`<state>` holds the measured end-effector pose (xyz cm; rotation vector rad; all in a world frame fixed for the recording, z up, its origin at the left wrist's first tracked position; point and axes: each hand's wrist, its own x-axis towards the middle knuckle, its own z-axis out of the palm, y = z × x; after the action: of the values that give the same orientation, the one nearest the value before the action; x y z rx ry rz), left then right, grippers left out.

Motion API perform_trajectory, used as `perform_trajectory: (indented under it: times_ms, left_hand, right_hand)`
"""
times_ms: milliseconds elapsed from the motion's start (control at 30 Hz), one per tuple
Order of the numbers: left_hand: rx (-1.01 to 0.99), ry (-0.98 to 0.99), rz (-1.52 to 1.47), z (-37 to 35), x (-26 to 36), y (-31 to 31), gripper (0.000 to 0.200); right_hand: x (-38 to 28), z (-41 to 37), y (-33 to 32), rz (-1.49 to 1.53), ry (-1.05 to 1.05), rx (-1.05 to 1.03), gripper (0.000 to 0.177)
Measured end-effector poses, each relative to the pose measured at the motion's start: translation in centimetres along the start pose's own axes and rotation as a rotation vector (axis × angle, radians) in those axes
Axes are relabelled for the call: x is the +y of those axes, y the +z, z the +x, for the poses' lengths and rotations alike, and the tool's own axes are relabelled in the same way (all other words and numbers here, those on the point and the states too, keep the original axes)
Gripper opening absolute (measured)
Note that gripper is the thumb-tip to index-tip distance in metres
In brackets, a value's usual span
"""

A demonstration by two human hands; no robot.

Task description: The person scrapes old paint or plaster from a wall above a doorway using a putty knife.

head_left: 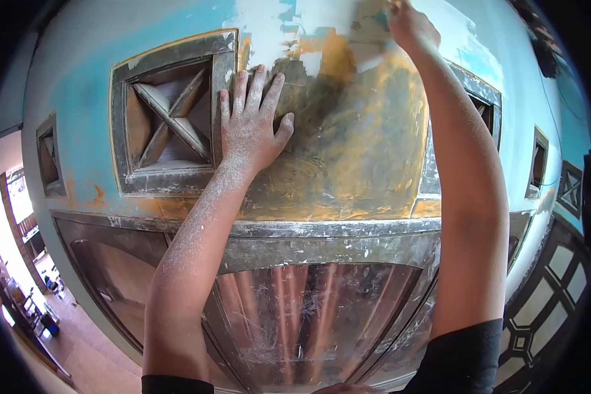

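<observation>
Basically, we see wall (pixel 368 144) directly beneath left hand (pixel 251 131), fingers splayed, over vent frame (pixel 224 47) right edge; right hand (pixel 414 27) grip: can't tell.

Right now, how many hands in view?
2: left hand spread against the wall, beside a crossed wooden frame; right hand raised at the top edge, partly cut off.

Upright wall (pixel 358 151): turquoise and white toward the margins, mottled brown and ochre across the middle. Floor (pixel 92 328), lower left: pinkish-brown; several small dark items (pixel 49 323) on it, too small to identify.
</observation>
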<state>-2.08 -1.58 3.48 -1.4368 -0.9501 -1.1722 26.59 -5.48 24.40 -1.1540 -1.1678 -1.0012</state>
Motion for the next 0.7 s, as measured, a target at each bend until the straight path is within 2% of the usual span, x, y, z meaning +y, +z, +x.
perform_trajectory:
  times_ms: [167, 300, 367, 433, 500, 600, 700]
  left_hand:
    - [-0.027, -0.015, 0.011, 0.1, 0.1, -0.3, 0.073]
    - [-0.026, -0.018, 0.022, 0.2, 0.2, -0.3, 0.073]
    - [-0.019, -0.010, 0.019, 0.2, 0.1, -0.1, 0.073]
    - [-0.008, -0.006, 0.030, 0.2, 0.1, -0.1, 0.073]
    - [0.000, -0.003, 0.038, 0.3, 0.0, 0.1, 0.073]
    - [-0.001, -0.010, 0.041, 0.2, 0.0, 0.1, 0.069]
    - [-0.036, -0.014, 0.061, 0.1, -0.1, 0.4, 0.066]
  right_hand:
    - [0.6, -2.1, -2.1, 0.044, 0.008, 0.008, 0.039]
    - [-1.4, -6.9, -3.8, 0.023, -0.153, -0.167, 0.040]
    - [0.9, -5.2, -3.2, 0.034, -0.128, -0.150, 0.038]
    - [3.8, -2.5, -2.7, 0.059, 0.042, -0.024, 0.037]
    - [4.9, -1.6, -2.3, 0.069, 0.084, 0.012, 0.037]
    - [3.1, -3.9, -3.2, 0.017, -0.137, -0.089, 0.037]
    - [3.7, -5.5, -1.4, -0.151, -0.294, -0.065, 0.040]
